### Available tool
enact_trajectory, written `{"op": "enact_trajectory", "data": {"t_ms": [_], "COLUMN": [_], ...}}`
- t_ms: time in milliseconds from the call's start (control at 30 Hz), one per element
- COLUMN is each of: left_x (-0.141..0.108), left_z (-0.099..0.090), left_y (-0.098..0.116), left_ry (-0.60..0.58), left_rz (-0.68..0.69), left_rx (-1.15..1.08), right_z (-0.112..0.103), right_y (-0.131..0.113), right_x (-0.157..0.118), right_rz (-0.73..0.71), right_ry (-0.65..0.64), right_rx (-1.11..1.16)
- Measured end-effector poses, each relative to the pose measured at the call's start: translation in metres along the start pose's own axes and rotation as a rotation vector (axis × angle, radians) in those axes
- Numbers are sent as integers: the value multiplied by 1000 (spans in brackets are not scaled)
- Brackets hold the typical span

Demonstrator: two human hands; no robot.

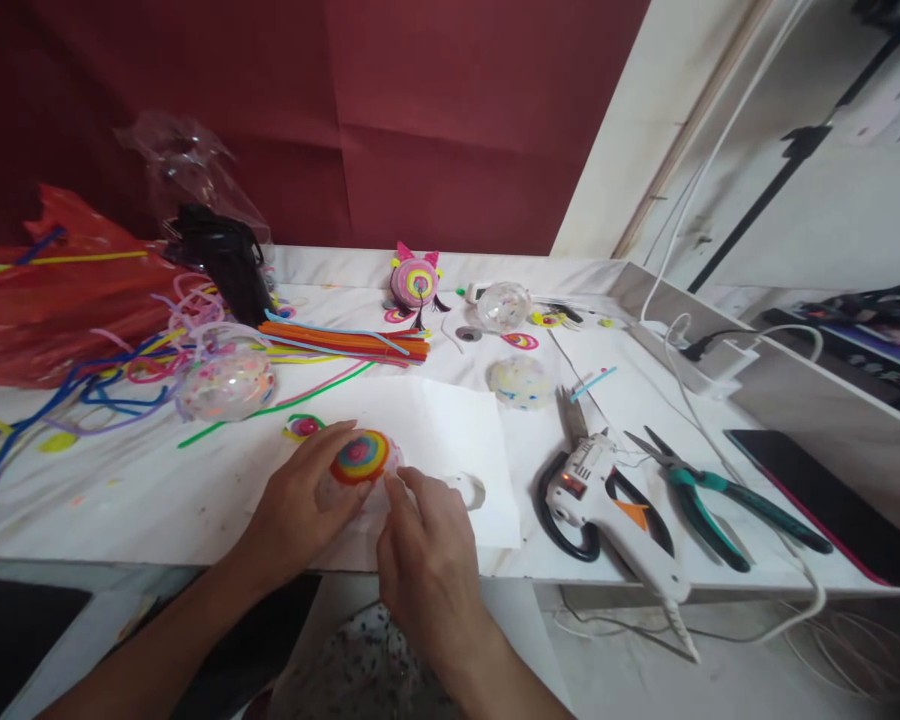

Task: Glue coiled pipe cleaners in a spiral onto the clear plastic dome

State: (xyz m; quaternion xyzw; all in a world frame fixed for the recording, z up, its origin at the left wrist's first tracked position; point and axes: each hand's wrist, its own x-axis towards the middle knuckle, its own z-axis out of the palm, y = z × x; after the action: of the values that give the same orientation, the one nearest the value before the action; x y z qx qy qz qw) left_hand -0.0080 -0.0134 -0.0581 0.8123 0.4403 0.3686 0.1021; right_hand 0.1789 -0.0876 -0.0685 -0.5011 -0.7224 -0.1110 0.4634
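Observation:
A clear plastic ball with a coiled disc (360, 456) of red, orange, yellow, teal and pink pipe cleaner on top rests on a white paper sheet (471, 430). My left hand (300, 505) is wrapped round its left and near side, hiding much of the ball. At its right edge, the bent fingers of my right hand (429, 550) are drawn together against the ball; anything between them is hidden. A small green, yellow and pink coil (304, 427) lies just beyond my left hand. A white ring-shaped piece (469, 490) sits right of my right hand.
A glue gun (581, 480) with a lit switch lies over black-handled scissors (547, 505). Green-handled pliers (709, 485) and a phone (825, 505) are farther right. Behind are pipe cleaners (345, 342), clear plastic balls (229, 385), a pink decorated ball (415, 283) and a red bag (60, 310).

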Motion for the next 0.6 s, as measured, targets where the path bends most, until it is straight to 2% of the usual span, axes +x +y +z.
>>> {"op": "enact_trajectory", "data": {"t_ms": [167, 233, 300, 400, 500, 600], "left_x": [-2, -4, -8, -13, -19, -27], "left_z": [1, -7, -24, -68, -128, -180], "left_y": [9, 12, 7, -24, -76, -129], "left_ry": [16, 34, 75, 204, 344, 395], "left_rz": [-45, -36, -35, -136, -291, -429], "left_rx": [4, 47, 120, 295, 473, 591], "right_z": [5, 7, 8, 8, 10, 15], "right_y": [0, 2, 7, 18, 27, 35], "right_x": [-3, -8, -15, -23, -27, -28], "right_rz": [4, -6, -24, -140, -139, -181], "right_ry": [-7, 50, 114, 21, 49, 61], "right_rx": [19, 7, -25, -62, -57, -53]}}
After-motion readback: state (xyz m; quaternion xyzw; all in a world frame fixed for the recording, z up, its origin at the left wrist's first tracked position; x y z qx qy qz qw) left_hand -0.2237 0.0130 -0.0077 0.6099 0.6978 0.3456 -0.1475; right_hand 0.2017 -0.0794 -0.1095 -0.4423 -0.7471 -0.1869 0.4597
